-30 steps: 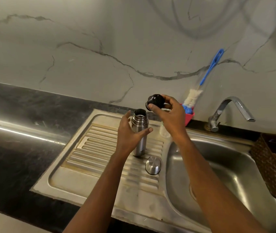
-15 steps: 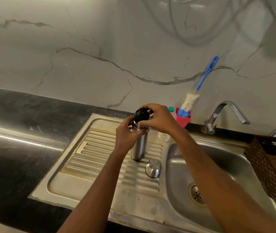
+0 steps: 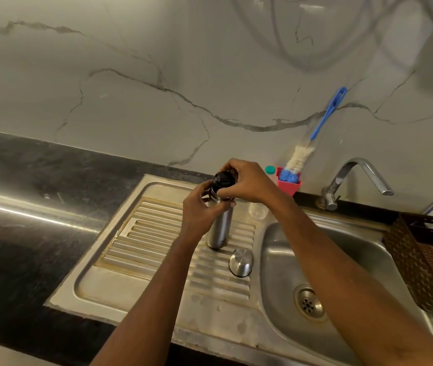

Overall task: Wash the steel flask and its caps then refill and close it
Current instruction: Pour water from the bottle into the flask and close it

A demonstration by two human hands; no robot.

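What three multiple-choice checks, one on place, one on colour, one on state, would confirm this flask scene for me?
1. Where is the steel outer cap?
A) in the sink basin
B) on the ribbed drainboard, beside the flask
C) in the basket

2. What colour is the bottle brush's handle?
A) blue
B) red
C) green

3. How is the black inner cap?
A) lying on the counter
B) lying in the basin
C) on the flask's mouth, gripped by the right hand

Answers:
1 B: it sits on the ribs just right of the flask's foot.
2 A: the long handle shows blue.
3 C: the right hand grips it atop the flask while the left hand holds the body.
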